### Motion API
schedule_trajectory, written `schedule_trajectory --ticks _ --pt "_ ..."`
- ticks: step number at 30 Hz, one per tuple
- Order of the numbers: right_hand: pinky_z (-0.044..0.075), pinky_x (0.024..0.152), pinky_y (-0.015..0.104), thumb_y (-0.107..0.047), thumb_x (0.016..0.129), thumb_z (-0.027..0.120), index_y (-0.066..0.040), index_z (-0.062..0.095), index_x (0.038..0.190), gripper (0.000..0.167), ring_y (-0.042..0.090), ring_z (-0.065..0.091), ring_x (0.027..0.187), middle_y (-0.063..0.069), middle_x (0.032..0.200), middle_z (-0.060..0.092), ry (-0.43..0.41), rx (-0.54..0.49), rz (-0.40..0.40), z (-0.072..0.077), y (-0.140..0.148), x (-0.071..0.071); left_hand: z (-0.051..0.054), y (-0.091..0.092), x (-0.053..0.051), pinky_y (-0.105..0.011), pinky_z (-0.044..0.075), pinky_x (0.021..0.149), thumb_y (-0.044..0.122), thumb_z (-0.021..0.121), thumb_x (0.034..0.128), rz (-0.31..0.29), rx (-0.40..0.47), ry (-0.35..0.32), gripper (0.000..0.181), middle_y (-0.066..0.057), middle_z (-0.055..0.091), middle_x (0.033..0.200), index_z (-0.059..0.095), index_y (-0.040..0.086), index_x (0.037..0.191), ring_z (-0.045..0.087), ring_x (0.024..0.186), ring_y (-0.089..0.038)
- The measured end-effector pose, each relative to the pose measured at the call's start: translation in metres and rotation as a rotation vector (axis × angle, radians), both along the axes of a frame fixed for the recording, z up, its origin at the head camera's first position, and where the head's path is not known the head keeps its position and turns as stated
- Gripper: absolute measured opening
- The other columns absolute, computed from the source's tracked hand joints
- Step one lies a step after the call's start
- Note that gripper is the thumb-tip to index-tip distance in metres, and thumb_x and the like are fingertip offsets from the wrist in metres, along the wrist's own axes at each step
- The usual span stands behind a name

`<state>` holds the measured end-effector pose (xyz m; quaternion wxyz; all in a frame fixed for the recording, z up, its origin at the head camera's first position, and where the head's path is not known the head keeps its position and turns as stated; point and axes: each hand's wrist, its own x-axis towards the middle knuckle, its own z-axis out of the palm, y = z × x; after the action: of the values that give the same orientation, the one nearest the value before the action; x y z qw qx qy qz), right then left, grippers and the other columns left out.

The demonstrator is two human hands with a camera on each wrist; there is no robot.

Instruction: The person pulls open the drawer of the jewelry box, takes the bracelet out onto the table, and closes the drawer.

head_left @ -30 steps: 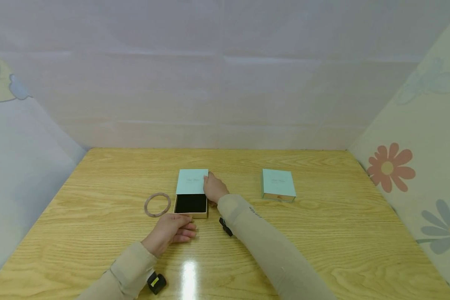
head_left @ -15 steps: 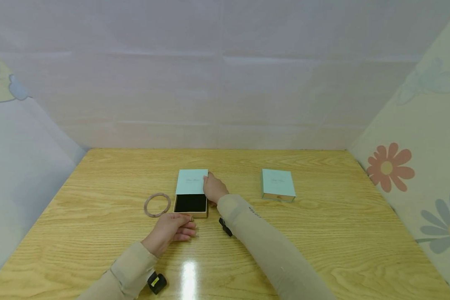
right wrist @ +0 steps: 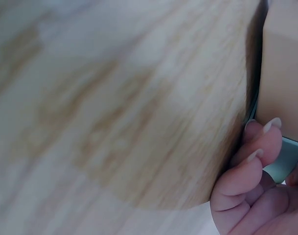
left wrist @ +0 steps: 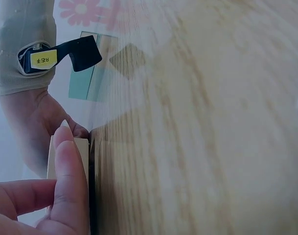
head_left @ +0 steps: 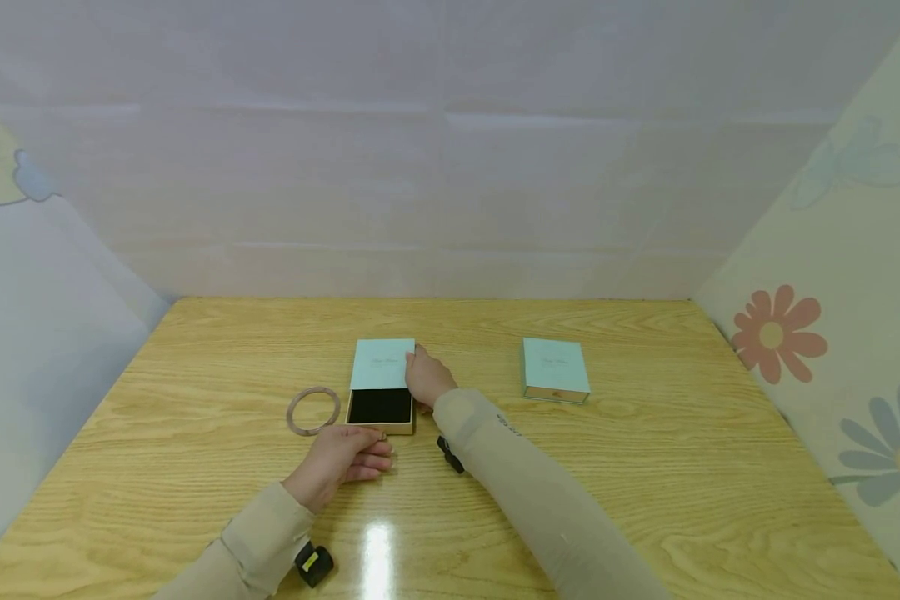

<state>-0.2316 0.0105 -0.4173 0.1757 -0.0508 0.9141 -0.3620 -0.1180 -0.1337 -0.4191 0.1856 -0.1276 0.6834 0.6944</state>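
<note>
Box (head_left: 383,363) sits on table (head_left: 645,467) in head view, drawer (head_left: 380,407) part out, bangle (head_left: 290,413) just left, second box (head_left: 555,367) well apart right. Left hand (head_left: 339,462) pinches drawer front, right hand (head_left: 429,379) grips box side. Left wrist view: thumb against finger at drawer. Right wrist view: fingers (right wrist: 239,178) curled beside drawer.

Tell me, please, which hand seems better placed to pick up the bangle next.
Probably the left hand, at the front of the drawer: it is close beside the bangle, while the right hand grips the box sleeve on the side away from the bangle.
</note>
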Motion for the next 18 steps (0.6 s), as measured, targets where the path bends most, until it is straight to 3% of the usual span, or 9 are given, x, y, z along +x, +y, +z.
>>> schedule_trajectory --ticks 11,18 --pt "0.047 0.047 0.032 -0.032 0.109 0.021 -0.003 0.02 0.154 0.053 0.019 0.048 0.041 0.022 0.112 0.064 0.007 0.0 -0.006 -0.0019 -0.0002 0.0002 0.0002 0.0006 -0.0026 -0.022 0.056 0.06 0.006 0.048 0.1009 0.013 -0.001 -0.01 0.03 -0.007 0.07 0.082 0.056 -0.015 0.12 0.068 0.069 -0.012" --pt "0.047 0.046 0.032 -0.033 0.109 0.021 -0.005 0.021 0.154 0.053 0.021 0.049 0.044 0.021 0.11 0.063 0.007 -0.003 -0.005 -0.0009 0.0001 0.0013 -0.0011 0.0013 -0.0041 -0.022 0.056 0.06 0.005 0.048 0.1007 0.028 -0.006 -0.01 0.029 -0.006 0.07 0.082 0.057 -0.015 0.119 0.068 0.069 -0.012"
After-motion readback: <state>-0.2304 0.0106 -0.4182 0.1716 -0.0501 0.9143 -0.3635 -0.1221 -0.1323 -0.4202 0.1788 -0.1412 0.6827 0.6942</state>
